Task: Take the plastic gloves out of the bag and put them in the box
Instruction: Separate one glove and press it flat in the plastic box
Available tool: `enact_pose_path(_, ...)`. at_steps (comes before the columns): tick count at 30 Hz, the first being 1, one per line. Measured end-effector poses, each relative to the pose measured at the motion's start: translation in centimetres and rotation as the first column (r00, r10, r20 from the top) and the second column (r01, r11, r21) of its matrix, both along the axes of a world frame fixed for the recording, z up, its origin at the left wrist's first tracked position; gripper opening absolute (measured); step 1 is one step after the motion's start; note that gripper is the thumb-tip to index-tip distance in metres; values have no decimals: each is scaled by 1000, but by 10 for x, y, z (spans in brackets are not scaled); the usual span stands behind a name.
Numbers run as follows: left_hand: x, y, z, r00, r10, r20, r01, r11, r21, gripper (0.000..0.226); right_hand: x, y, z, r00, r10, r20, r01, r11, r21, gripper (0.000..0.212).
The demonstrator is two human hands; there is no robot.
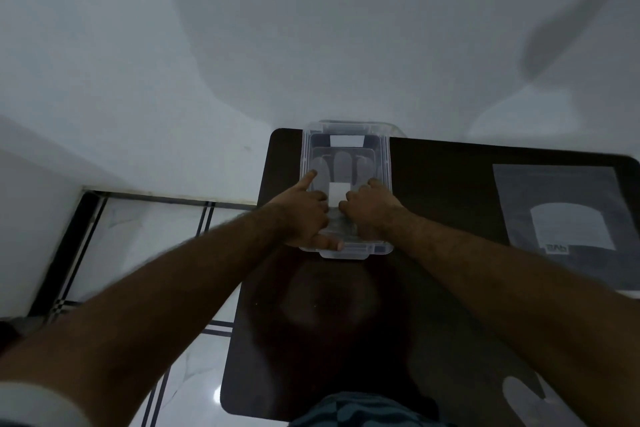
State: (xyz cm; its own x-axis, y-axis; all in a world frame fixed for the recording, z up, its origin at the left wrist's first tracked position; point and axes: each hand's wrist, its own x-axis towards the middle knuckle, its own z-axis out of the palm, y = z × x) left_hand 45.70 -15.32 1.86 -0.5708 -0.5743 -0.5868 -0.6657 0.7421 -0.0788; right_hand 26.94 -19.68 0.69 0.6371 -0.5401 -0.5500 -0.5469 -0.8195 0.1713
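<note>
Both hands, left [304, 215] and right [369, 208], press the translucent plastic gloves [341, 173] flat inside the clear rectangular plastic box [346, 251], its long axis running straight away from the person, the flat clear plastic bag [561, 204] well apart on the right of the dark desk [450, 184].

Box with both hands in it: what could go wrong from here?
1. The box overhangs the table's far edge; pressing with the left hand and right hand could shove it off.
2. The gloves inside are thin and may cling to fingers when the hands lift.
3. Another glove lies by the near right corner; a forearm could sweep it off.
</note>
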Motion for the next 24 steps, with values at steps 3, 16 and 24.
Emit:
enact_pose_path(3,-4,3,6,999,-18,38,19,1000,-17,104,0,2,-3,1000,2,-24,-1,1000,6,51)
enact_pose_path(16,-58,82,70,921,272,-279,-330,925,-189,80,-111,78,46,872,-88,481,147,985,-86,18)
enact_pose_path(24,-199,199,35,781,248,-573,-371,922,-107,39,-289,211,14,756,-19,654,104,990,-91,21)
